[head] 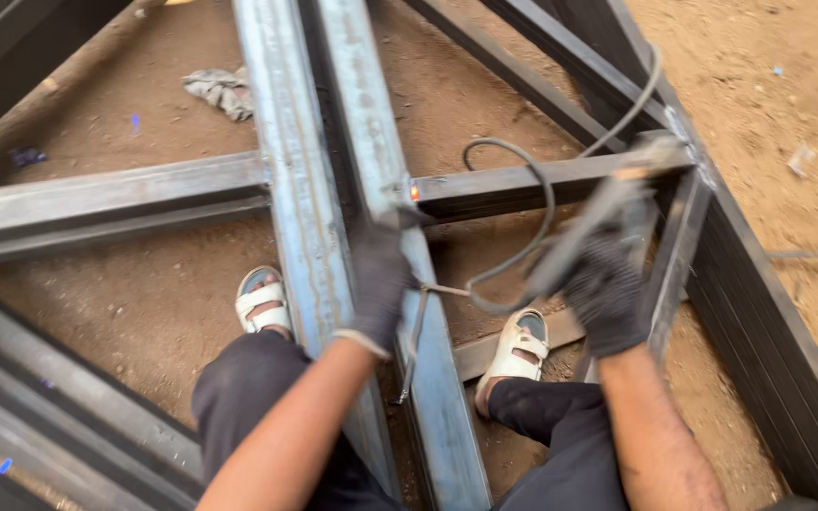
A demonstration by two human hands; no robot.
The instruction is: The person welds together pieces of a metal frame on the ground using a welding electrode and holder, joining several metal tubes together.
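Observation:
My left hand [378, 284], in a dark glove, rests on the pair of long blue-grey steel channels [310, 218] that run between my legs, and grips a thin bent metal rod [416, 331] that hangs beside the channel. My right hand [604, 293], also gloved, is shut on a welding electrode holder [584, 232] with a grey cable [532, 189] looping off it toward the frame's corner. A small orange glowing spot [415, 192] shows where the cross bar [523, 180] meets the channels, just above my left hand. Motion blur softens the holder.
I squat in white sandals [262, 301] on sandy ground inside a welded steel frame. A dark frame rail [769, 312] runs along the right, more steel bars [40, 407] lie at lower left, and a crumpled grey rag [222, 92] lies on the sand beyond.

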